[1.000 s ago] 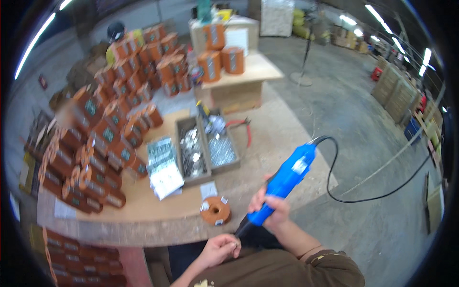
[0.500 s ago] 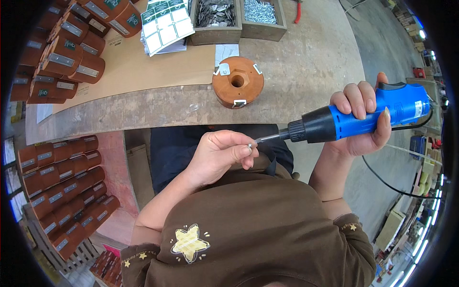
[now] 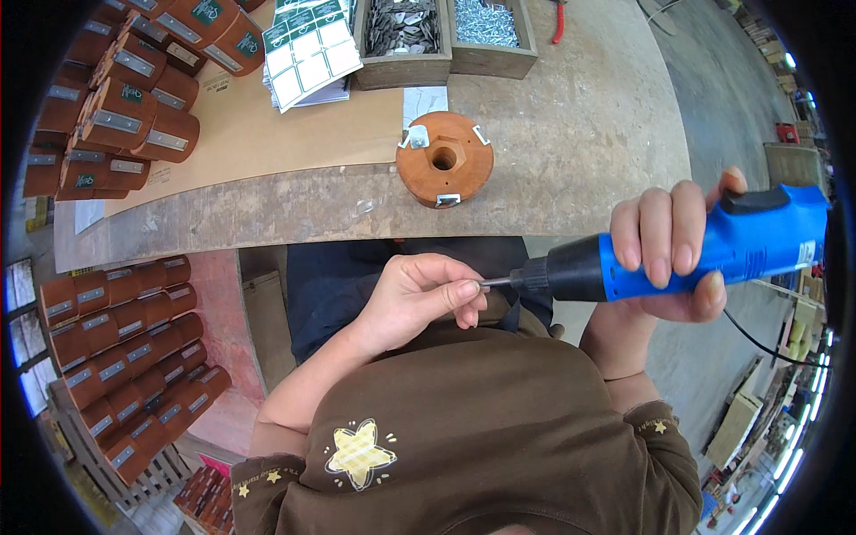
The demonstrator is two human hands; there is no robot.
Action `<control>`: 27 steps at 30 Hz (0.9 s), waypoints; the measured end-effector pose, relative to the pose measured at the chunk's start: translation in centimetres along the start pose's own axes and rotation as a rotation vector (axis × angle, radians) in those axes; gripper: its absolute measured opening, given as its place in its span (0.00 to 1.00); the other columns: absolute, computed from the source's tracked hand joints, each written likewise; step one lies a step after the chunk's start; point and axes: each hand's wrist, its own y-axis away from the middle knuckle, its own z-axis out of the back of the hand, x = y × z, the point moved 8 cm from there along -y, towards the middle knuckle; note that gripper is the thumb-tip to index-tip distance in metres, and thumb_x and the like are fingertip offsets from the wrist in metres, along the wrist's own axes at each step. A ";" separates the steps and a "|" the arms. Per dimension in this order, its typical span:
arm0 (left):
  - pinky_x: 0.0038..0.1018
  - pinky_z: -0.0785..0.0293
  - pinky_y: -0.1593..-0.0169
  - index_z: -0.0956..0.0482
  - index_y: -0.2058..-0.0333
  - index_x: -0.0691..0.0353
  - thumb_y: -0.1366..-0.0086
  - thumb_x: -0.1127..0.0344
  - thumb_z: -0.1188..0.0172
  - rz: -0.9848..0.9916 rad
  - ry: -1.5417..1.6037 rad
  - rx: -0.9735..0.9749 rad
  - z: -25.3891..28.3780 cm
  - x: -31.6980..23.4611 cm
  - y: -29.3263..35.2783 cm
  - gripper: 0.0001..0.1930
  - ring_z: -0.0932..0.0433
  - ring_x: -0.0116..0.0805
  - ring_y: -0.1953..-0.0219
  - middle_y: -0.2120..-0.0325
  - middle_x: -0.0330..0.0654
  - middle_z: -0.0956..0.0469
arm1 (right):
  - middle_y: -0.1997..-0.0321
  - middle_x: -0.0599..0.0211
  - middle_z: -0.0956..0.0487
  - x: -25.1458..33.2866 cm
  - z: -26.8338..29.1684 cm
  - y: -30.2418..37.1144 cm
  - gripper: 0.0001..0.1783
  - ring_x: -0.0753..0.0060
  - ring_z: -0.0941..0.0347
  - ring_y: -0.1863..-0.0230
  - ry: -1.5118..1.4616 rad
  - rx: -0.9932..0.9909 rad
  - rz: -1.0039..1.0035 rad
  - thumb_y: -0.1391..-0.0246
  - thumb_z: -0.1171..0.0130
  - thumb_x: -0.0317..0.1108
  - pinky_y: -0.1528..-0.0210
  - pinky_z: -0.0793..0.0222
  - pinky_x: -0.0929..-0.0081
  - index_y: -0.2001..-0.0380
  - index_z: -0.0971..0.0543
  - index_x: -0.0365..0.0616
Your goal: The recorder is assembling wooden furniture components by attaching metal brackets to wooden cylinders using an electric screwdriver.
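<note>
My right hand [image 3: 670, 245] is wrapped round a blue electric screwdriver [image 3: 758, 239] with a black nose, held level over my lap. Its bit [image 3: 497, 282] points left and meets the fingertips of my left hand [image 3: 419, 290]. Thumb and forefinger there are pinched on a small screw, now mostly hidden by the fingers and the bit's tip. Beyond both hands, a round brown wooden block [image 3: 419, 178] stands on the workbench [image 3: 571, 178]. A hexagonal recess with a round hole sits in its top, and small metal plates are set around its rim.
Two wooden boxes hold dark metal plates [image 3: 403, 31] and silvery screws [image 3: 486, 22]. Printed label sheets [image 3: 312, 58] lie beside them, and a red-handled tool [image 3: 559, 22] is farther right. Brown wooden pieces are stacked on the bench [image 3: 125, 111] and below [image 3: 111, 321]. A black cord [image 3: 758, 339] trails at right.
The screwdriver has tilted and come slightly lower, its bit meeting the left fingertips. The screw head that showed there before is now covered. The block stays on the bench.
</note>
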 end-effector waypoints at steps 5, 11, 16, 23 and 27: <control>0.19 0.28 0.71 0.26 0.71 0.67 0.42 0.69 0.47 0.101 -0.123 0.045 -0.8 0.0 -0.1 0.06 0.27 0.23 0.76 0.78 0.40 0.25 | 0.76 0.66 0.29 0.4 -1.4 -0.5 0.43 0.69 0.29 0.77 -0.041 0.172 -0.096 0.61 0.42 0.27 0.73 0.32 0.70 0.43 0.52 0.51; 0.16 0.32 0.71 0.27 0.72 0.66 0.41 0.71 0.49 -0.069 -0.296 0.076 -1.6 -1.1 -0.1 0.05 0.30 0.18 0.76 0.79 0.34 0.28 | 0.78 0.71 0.30 -0.3 -1.1 -0.4 0.37 0.80 0.32 0.81 -0.007 0.056 0.005 0.61 0.44 0.29 0.77 0.32 0.79 0.46 0.46 0.43; 0.16 0.32 0.71 0.29 0.72 0.67 0.41 0.73 0.49 -0.099 -0.376 0.056 -1.3 -1.9 -0.5 0.03 0.30 0.20 0.75 0.75 0.38 0.29 | 0.76 0.71 0.33 -0.4 0.9 0.0 0.35 0.78 0.34 0.78 -0.035 -0.082 0.007 0.58 0.47 0.30 0.66 0.33 0.72 0.45 0.48 0.43; 0.15 0.34 0.71 0.31 0.72 0.65 0.40 0.71 0.50 -0.149 -0.497 0.069 -1.4 -3.3 -1.2 0.04 0.33 0.17 0.76 0.78 0.33 0.30 | 0.76 0.67 0.35 -1.1 2.4 -0.4 0.35 0.72 0.35 0.76 -0.002 -0.158 -0.041 0.54 0.50 0.33 0.68 0.35 0.68 0.43 0.51 0.47; 0.15 0.36 0.73 0.31 0.74 0.64 0.40 0.69 0.51 -0.069 -0.464 0.102 -2.8 -2.4 -2.3 0.05 0.34 0.16 0.78 0.81 0.31 0.31 | 0.77 0.67 0.36 0.5 3.3 0.1 0.35 0.71 0.37 0.78 -0.033 -0.209 -0.013 0.55 0.50 0.34 0.68 0.32 0.65 0.43 0.50 0.46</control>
